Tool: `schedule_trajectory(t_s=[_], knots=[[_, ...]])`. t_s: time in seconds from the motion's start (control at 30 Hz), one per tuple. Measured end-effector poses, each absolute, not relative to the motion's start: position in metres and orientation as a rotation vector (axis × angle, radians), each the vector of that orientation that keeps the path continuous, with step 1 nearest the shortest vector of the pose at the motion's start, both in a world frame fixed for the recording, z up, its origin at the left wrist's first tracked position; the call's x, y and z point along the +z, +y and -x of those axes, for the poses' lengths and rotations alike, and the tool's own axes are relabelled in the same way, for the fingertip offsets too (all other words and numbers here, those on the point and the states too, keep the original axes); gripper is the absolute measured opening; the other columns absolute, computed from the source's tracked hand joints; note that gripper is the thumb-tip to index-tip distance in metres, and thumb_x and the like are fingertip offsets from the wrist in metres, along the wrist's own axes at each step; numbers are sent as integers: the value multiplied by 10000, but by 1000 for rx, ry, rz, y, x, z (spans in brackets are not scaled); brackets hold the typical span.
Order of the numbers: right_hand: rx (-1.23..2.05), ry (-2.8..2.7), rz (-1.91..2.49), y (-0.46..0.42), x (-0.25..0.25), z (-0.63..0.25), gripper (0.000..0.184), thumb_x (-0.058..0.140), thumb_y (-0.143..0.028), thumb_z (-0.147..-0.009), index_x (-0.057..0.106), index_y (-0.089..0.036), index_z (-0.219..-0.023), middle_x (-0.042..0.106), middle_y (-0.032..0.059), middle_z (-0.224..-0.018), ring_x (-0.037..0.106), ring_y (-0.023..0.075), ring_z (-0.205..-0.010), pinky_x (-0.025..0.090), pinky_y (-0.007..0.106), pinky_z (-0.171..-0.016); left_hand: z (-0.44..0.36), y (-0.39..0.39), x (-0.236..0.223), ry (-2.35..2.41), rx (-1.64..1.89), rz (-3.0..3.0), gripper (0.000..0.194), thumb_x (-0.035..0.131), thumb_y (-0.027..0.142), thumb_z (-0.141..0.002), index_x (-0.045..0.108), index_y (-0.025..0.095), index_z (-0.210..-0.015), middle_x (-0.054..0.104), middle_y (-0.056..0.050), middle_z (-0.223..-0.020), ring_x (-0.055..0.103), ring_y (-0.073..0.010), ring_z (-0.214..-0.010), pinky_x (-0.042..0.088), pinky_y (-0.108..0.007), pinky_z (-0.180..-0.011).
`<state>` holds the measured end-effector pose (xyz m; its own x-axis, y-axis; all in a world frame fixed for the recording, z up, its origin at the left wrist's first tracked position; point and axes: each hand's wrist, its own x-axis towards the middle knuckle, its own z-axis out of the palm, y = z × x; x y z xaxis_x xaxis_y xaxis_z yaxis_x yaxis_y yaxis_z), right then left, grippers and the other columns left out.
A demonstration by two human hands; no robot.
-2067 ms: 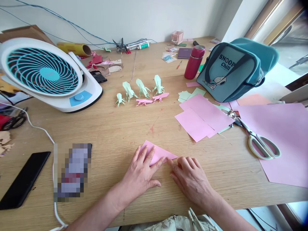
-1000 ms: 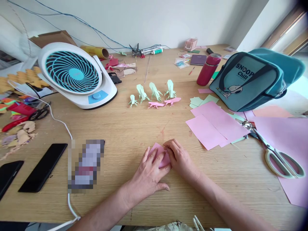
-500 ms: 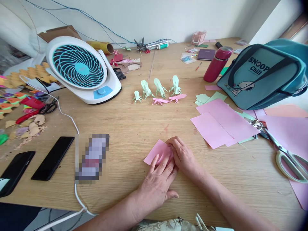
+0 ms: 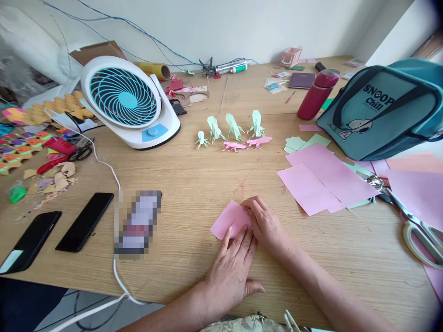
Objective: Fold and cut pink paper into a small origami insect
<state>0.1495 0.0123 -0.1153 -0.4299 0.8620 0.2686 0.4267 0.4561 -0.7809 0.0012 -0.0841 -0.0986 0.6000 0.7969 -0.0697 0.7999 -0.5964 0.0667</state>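
Note:
A small square of pink paper (image 4: 225, 219) lies on the table in front of me, its right part covered by my fingers. My left hand (image 4: 232, 267) rests on the paper's lower side, fingers stretched out flat and thumb apart. At the paper's right edge my right hand (image 4: 266, 223) has its fingers curled and pressed together on the paper. Beyond my hands stand several pale green folded paper figures (image 4: 234, 127) and two pink folded paper figures (image 4: 259, 142).
Pink sheets (image 4: 308, 189) and large scissors (image 4: 415, 226) lie to the right, near a teal bag (image 4: 374, 110) and a red flask (image 4: 316, 96). On the left are a white fan (image 4: 121, 99), a black phone (image 4: 85, 222), another phone (image 4: 29, 242) and a white cable (image 4: 116, 272).
The camera view has turned slightly left, so everything appears shifted right. My left hand has slid a little down on the paper; the right hand keeps its place at the edge.

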Motion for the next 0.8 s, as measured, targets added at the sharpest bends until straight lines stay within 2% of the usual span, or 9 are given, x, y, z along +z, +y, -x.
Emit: schedule_trajectory(t_s=[0.27,0.4,0.63,0.8], knots=[[790,-2033,1080,12,-112,-148,328,374,6,-869,548,-201,-1054,586,91,-990,605,211,-886,546,354,-761,0,-87,-101,1399,-7,-2690,903,337,738,-887,335,70,-1494,297,-170,-1584,127,-309,-1508,77,-524,-1212],[795,-2043,1088,12,-112,-148,308,369,3,-885,544,-194,-1045,585,92,-989,602,210,-888,548,349,-765,0,-90,-100,1420,-17,-2658,886,327,727,-898,344,67,-1490,292,-182,-1582,148,-314,-1504,96,-533,-1205],[787,-2032,1070,12,-115,-148,284,376,-24,-912,537,-206,-1058,583,88,-988,607,215,-894,550,352,-769,5,-98,-103,1462,-31,-2610,948,379,708,-895,141,73,-1557,199,-181,-1611,151,-328,-1500,110,-553,-1197],[779,-2039,1051,13,-115,-148,292,370,-29,-915,541,-204,-1075,585,88,-987,613,216,-894,552,357,-778,10,-105,-108,1519,-33,-2594,948,355,709,-900,105,80,-1563,158,-180,-1620,118,-326,-1506,112,-567,-1188]])
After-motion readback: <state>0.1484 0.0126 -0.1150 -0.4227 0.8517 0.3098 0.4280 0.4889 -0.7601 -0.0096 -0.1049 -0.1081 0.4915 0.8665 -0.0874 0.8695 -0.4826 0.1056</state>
